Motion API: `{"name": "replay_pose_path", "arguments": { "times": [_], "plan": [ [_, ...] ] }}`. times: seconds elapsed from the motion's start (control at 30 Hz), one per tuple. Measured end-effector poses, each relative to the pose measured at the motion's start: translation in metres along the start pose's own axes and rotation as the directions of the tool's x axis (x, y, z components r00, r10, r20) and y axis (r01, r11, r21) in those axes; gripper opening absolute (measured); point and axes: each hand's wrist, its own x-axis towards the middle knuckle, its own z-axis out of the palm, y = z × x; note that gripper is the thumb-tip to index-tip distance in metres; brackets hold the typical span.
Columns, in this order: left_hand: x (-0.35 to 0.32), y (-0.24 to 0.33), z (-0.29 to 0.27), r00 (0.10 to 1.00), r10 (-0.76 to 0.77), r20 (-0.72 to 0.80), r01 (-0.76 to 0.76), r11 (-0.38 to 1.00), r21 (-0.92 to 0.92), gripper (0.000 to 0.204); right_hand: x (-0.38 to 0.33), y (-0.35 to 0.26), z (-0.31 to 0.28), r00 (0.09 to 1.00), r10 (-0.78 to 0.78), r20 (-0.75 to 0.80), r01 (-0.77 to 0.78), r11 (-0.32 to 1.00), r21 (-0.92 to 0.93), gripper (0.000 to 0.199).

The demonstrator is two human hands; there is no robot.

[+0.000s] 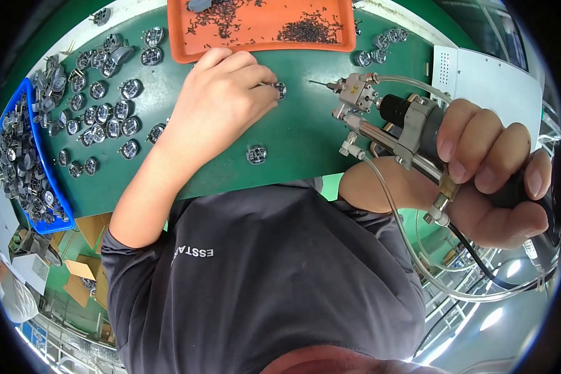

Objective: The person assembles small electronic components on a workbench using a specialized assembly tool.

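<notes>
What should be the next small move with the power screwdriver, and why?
Probably bring the screwdriver tip leftward to the small round part. The left hand pinches that part against the green mat, while the right hand grips the screwdriver with its bit pointing at the part, a gap between them.

1. A brown cardboard box (92, 228) with open flaps sits under the edge of the green table, beside the person's left arm.
2. A second brown cardboard box (79, 280) lies just beyond it, a dark opening showing inside.
3. A small white box (33, 268) with a pale label stands near them, towards the picture's left rim.
</notes>
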Motion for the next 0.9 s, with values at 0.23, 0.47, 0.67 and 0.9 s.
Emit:
{"name": "replay_pose_path", "arguments": {
  "times": [0.23, 0.47, 0.67, 0.9],
  "plan": [
    [-0.001, -0.002, -0.003, 0.999, -0.025, 0.025, 0.026, 0.999, -0.020, 0.015, 0.004, 0.009, -0.004, 0.992, 0.047, 0.119, -0.055, 0.996, 0.071, 0.038],
    [0.001, -0.003, -0.005, 0.999, -0.031, 0.041, 0.032, 0.999, -0.036, 0.017, 0.011, 0.015, 0.007, 0.979, 0.065, 0.191, -0.082, 0.993, 0.081, 0.037],
    [-0.001, -0.003, -0.005, 0.999, -0.031, 0.034, 0.033, 0.999, -0.040, 0.017, 0.021, 0.025, 0.019, 0.962, 0.064, 0.266, -0.095, 0.990, 0.104, 0.037],
    [-0.002, -0.001, -0.004, 0.999, -0.034, 0.029, 0.035, 0.999, -0.018, 0.016, 0.025, 0.036, 0.038, 0.967, 0.038, 0.251, -0.072, 0.989, 0.128, 0.034]
  ]
}}
